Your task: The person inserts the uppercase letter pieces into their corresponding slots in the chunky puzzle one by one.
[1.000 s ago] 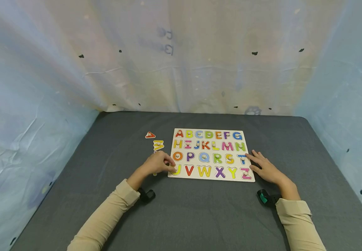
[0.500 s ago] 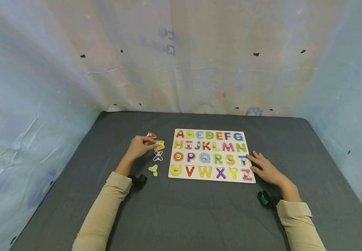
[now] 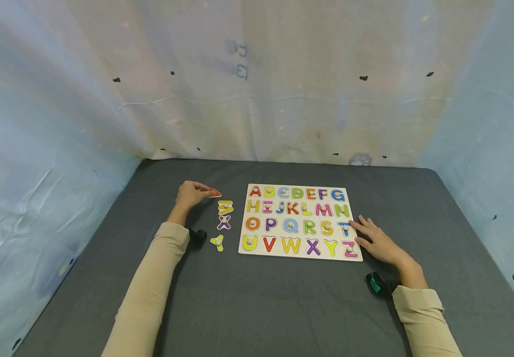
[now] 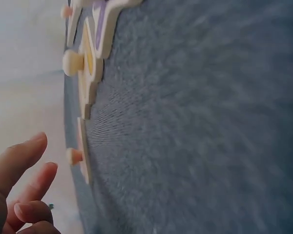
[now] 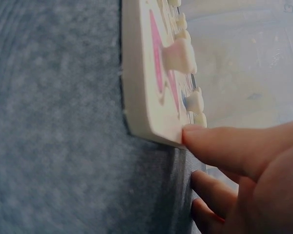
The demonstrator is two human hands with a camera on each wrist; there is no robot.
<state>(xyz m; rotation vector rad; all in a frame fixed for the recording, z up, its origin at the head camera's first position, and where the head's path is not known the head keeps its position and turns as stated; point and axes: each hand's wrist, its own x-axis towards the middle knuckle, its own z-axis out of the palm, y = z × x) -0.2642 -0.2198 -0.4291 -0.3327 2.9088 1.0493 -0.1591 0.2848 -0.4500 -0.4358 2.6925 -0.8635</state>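
My left hand (image 3: 190, 194) reaches to the red letter V puzzle piece (image 3: 216, 192) at the far left of the loose pieces. In the left wrist view its thumb and fingers are apart, just short of the small knob on that piece (image 4: 84, 161). Below the V, a yellow W piece (image 3: 225, 207), a purple X piece (image 3: 223, 222) and a yellow Y piece (image 3: 217, 243) lie in a column. My right hand (image 3: 379, 241) rests with spread fingers at the right edge of the alphabet board (image 3: 301, 226), its thumb touching the board's side (image 5: 139, 105).
The board holds rows of knobbed letters; the V, W, X and Y spots show no knobs. A dark grey cloth (image 3: 283, 307) covers the table. Pale printed sheets (image 3: 292, 119) hang behind and at both sides.
My left hand has left the board's lower left corner, where the U now shows, passed over the W piece and moved up to the V piece. The right hand stays at the board.
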